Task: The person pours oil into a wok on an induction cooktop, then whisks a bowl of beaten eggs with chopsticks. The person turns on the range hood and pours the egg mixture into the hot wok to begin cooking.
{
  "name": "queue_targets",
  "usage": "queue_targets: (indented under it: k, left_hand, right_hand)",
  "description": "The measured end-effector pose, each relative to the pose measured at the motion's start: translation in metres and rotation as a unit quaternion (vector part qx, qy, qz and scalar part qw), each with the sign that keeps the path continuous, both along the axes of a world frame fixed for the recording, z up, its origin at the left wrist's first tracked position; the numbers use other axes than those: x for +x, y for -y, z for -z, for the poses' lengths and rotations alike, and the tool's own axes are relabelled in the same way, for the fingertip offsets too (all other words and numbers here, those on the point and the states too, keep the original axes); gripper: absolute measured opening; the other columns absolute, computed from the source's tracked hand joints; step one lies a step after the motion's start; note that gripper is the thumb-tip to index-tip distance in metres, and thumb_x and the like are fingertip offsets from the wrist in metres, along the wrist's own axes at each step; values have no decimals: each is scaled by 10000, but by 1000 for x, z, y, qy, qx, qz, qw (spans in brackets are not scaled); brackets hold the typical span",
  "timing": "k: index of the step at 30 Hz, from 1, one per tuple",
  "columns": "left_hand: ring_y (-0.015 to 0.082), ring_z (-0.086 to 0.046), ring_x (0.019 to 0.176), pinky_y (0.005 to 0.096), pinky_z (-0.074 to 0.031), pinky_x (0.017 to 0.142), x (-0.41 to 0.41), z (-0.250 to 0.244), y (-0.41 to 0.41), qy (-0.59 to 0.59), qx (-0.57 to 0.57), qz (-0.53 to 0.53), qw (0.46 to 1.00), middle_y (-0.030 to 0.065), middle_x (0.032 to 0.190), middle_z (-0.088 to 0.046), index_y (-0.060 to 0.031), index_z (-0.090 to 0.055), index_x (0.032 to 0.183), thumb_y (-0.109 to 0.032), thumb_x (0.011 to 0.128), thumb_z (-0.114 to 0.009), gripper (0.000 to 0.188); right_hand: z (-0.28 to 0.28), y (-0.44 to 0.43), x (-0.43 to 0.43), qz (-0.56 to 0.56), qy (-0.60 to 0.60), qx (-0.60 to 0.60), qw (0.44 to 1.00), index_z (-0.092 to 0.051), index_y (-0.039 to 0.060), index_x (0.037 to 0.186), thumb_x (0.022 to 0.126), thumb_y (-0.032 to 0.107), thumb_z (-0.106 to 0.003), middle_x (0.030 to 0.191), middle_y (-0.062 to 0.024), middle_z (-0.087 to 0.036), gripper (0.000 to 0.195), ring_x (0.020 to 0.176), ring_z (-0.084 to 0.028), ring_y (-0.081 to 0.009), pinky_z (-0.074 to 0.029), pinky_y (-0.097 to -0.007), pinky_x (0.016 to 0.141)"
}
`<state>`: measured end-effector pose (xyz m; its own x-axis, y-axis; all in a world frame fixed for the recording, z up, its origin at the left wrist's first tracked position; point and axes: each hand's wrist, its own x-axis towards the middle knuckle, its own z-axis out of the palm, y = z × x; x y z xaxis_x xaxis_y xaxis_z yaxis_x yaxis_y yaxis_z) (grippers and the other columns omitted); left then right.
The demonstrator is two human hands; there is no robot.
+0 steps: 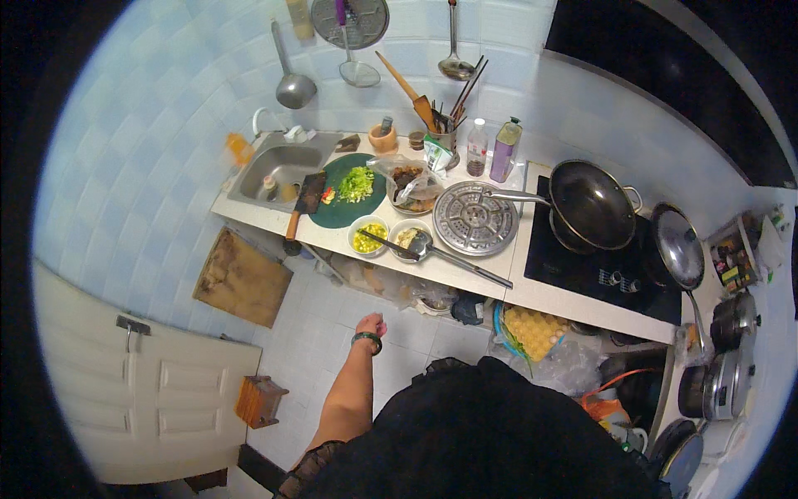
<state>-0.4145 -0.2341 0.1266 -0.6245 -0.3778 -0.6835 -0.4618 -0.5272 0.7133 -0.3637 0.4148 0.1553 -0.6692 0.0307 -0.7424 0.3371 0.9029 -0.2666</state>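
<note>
My left hand (370,324), with a dark bangle on its wrist, hangs in front of the counter over the tiled floor. Its fingers look curled, but whether they hold anything is too small to make out. Out of view is my right hand. On the counter before me stand a bowl of chopped yellow-green food (370,239) and a bowl of pale minced food (408,237). A metal spatula (461,261) with a dark handle end lies across them. Behind, a green round cutting board (336,209) carries chopped greens (356,184), and a cleaver (310,196) rests at its left edge.
A wok (592,206) sits tilted on the black cooktop (555,268), beside a lidded pan (676,246). A steamer rack (475,218) lies left of the cooktop. The sink (283,162) is at far left. Below the counter is an egg tray (533,330); a wooden stool (259,401) stands near the door (149,387).
</note>
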Motion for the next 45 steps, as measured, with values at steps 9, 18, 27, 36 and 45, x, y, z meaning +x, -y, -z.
queue_targets:
  k: [9,18,27,36,45]
  left_hand:
    - [243,-622,896,342,-574,798,-90,-24,44,-93,184,-125,970,116,1055,-612,-75,-543,1143,-217,850,-710,366]
    - [311,-573,1076,494,-528,929,-156,-44,92,-133,201,-39,970,180,1212,-537,-140,-342,1381,-68,864,-635,599]
    - [330,-587,1106,508,-517,919,-175,-37,116,-133,239,25,962,149,1245,-558,-113,-391,1323,-3,847,-555,515]
    - [355,-539,1188,537,-476,1002,-174,-33,124,-182,311,47,931,154,1321,-518,-99,-392,1351,16,816,-596,584]
    - [393,-539,1201,549,-451,1044,-178,-18,120,-198,324,25,925,199,1292,-550,5,-444,1280,14,747,-600,555]
  right_hand:
    - [-46,174,-165,-4,-132,-307,943,-686,46,914,895,304,-657,788,-63,-676,261,725,-624,-156,-496,-314,680]
    - [-134,411,-227,13,-192,-343,920,-535,62,1269,883,296,-703,1006,-112,-663,482,884,-631,-181,-515,-326,811]
    - [-87,408,-240,78,-376,-190,903,-581,56,1143,868,122,-633,1017,-121,-634,288,904,-610,-250,-492,-363,816]
    - [-72,366,-241,-26,-477,33,878,-605,59,1106,685,21,-660,1111,-164,-601,425,1032,-566,-354,-468,-445,918]
    - [-98,376,-232,-55,-471,66,878,-559,72,1170,667,38,-690,1073,-158,-601,522,1025,-569,-343,-463,-440,910]
